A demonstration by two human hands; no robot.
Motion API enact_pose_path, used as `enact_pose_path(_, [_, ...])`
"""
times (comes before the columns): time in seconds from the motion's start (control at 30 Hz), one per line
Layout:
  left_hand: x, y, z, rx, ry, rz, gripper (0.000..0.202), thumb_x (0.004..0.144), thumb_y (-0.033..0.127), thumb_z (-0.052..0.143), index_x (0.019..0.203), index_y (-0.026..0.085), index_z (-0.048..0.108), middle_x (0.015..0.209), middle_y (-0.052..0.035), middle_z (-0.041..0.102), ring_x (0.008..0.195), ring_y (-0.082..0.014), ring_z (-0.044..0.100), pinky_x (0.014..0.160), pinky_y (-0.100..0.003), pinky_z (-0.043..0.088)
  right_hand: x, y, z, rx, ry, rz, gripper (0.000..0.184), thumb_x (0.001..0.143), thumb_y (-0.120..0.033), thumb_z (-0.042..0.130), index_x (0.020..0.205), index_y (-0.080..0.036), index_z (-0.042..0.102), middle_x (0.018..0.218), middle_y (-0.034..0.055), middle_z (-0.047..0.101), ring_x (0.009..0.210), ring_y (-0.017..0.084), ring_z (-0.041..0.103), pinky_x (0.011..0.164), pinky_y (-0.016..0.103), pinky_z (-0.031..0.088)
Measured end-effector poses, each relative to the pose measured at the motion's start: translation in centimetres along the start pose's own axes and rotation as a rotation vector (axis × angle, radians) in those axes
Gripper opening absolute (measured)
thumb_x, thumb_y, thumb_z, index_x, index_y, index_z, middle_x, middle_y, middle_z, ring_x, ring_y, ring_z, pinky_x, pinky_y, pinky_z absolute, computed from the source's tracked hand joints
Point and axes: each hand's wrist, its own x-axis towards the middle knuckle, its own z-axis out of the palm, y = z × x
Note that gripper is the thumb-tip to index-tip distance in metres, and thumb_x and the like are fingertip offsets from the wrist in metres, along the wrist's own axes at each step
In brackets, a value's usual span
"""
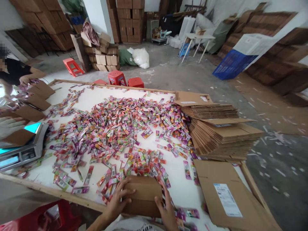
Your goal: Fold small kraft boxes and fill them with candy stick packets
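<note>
so there's one small cardboard box (pixel 141 196) in hand here, right at the near edge of the table (pixel 72 199), just in front of the wearer's body. it's already standing up as a box rather than a flat sheet, so i'd call the folding at least partly done. can't tell if it's filled or properly closed, the inside is hidden from this angle.

as for what's left, looks like loads to me: a big heap of loose colourful packets (pixel 115 128) covers the middle of the table, with strays right up to the box, and a fat stack of flattened cartons (pixel 223 141) sits on the right. one labelled flat carton (pixel 223 192) lies nearer, off to the right of the hands.

grip-wise, the box is between the two palms. the left hand (pixel 119 199) wraps its left end, fingers a bit spread over the top and side. the right hand (pixel 167 208) takes the right end, thumb on the near face, fingers round the far side and mostly hidden. so both are closed around it, no idea how hard they press.

over on the left there's a scale (pixel 24 156) with a gloved hand (pixel 11 126) beside it, and open boxes (pixel 36 102) near another person (pixel 14 72).
</note>
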Motion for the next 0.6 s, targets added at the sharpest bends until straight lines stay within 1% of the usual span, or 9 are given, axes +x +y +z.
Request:
enact_pose_path(0.07, [0.1, -0.5, 1.6, -0.158, 0.141, -0.109, 0.036, 0.085, 0.035, 0.063, 0.120, 0.030, 0.067, 0.143, -0.0110, 0.053, 0.137, -0.0334, 0.044, 0.113, -0.055, 0.036, 0.6, -0.1, 0.5, -0.024, 0.036, 0.008, 0.052, 0.084, -0.056, 0.057, 0.125, -0.025, 0.060, 0.128, 0.0101, 0.061, 0.128, 0.029, 0.052, 0.108, 0.044, 0.043])
enact_pose_path(0.17, [0.5, -0.7, 3.7, -0.277, 0.270, -0.254, 0.059, 0.081, 0.031, 0.063, 0.137, 0.022, 0.048, 0.138, -0.0136, 0.055, 0.132, -0.0318, 0.049, 0.112, -0.052, 0.038, 1.7, -0.4, 1.3, -0.077, 0.102, -0.041, 0.044, 0.076, -0.046, 0.062, 0.114, -0.023, 0.060, 0.117, 0.0096, 0.063, 0.117, 0.031, 0.057, 0.103, 0.047, 0.045])
enact_pose_path(0.27, [0.7, -0.6, 4.5, -0.113, 0.378, -0.298, 0.052, 0.082, 0.021, 0.053, 0.134, 0.019, 0.047, 0.130, -0.0156, 0.059, 0.128, -0.0317, 0.052, 0.111, -0.055, 0.037, 2.6, -0.5, 1.9, -0.151, 0.169, -0.086, 0.034, 0.074, -0.036, 0.061, 0.104, -0.023, 0.059, 0.107, 0.0091, 0.063, 0.108, 0.032, 0.058, 0.099, 0.049, 0.045])
enact_pose_path(0.33, [0.7, -0.3, 4.2, 0.102, 0.368, -0.217, 0.047, 0.086, 0.019, 0.048, 0.133, 0.022, 0.052, 0.139, -0.0170, 0.055, 0.136, -0.0343, 0.045, 0.113, -0.060, 0.032, 2.9, -0.2, 2.2, -0.185, 0.188, -0.094, 0.031, 0.075, -0.037, 0.059, 0.103, -0.023, 0.059, 0.105, 0.0090, 0.063, 0.105, 0.032, 0.059, 0.097, 0.049, 0.045])
enact_pose_path(0.4, [0.8, 0.5, 3.4, 0.311, 0.159, -0.011, 0.050, 0.087, 0.026, 0.054, 0.137, 0.031, 0.052, 0.156, -0.0144, 0.039, 0.146, -0.0393, 0.030, 0.115, -0.067, 0.022, 3.2, 0.6, 2.2, -0.200, 0.184, -0.097, 0.033, 0.076, -0.042, 0.059, 0.104, -0.023, 0.058, 0.105, 0.0091, 0.063, 0.105, 0.032, 0.059, 0.097, 0.050, 0.045])
enact_pose_path(0.47, [1.7, 1.9, 2.5, 0.438, -0.168, 0.185, 0.071, 0.078, 0.035, 0.070, 0.144, 0.042, 0.044, 0.165, -0.0118, 0.021, 0.147, -0.0469, 0.021, 0.111, -0.077, 0.015, 3.6, 1.5, 1.9, -0.204, 0.168, -0.099, 0.037, 0.075, -0.048, 0.061, 0.103, -0.023, 0.058, 0.104, 0.0089, 0.064, 0.104, 0.033, 0.060, 0.097, 0.050, 0.045])
enact_pose_path(0.53, [3.4, 3.5, 1.2, 0.483, -0.424, 0.246, 0.104, 0.061, 0.033, 0.086, 0.148, 0.049, 0.032, 0.166, -0.0137, 0.013, 0.144, -0.0535, 0.022, 0.104, -0.084, 0.014, 4.6, 1.7, 1.2, -0.199, 0.133, -0.084, 0.043, 0.071, -0.055, 0.064, 0.100, -0.023, 0.060, 0.101, 0.0086, 0.065, 0.103, 0.033, 0.060, 0.096, 0.050, 0.045])
enact_pose_path(0.57, [4.3, 4.1, 0.4, 0.490, -0.481, 0.227, 0.116, 0.052, 0.029, 0.090, 0.148, 0.052, 0.029, 0.166, -0.0143, 0.012, 0.142, -0.0555, 0.024, 0.102, -0.085, 0.014, 5.4, 1.3, 0.8, -0.186, 0.104, -0.059, 0.046, 0.069, -0.059, 0.064, 0.099, -0.023, 0.061, 0.101, 0.0088, 0.066, 0.102, 0.033, 0.060, 0.095, 0.049, 0.047])
enact_pose_path(0.6, [4.9, 4.4, -0.6, 0.485, -0.493, 0.193, 0.122, 0.047, 0.025, 0.092, 0.147, 0.053, 0.028, 0.166, -0.0142, 0.012, 0.142, -0.0564, 0.025, 0.102, -0.086, 0.014, 6.6, 0.4, 0.5, -0.165, 0.071, -0.033, 0.049, 0.070, -0.063, 0.063, 0.099, -0.023, 0.062, 0.101, 0.0092, 0.066, 0.102, 0.033, 0.061, 0.093, 0.048, 0.048])
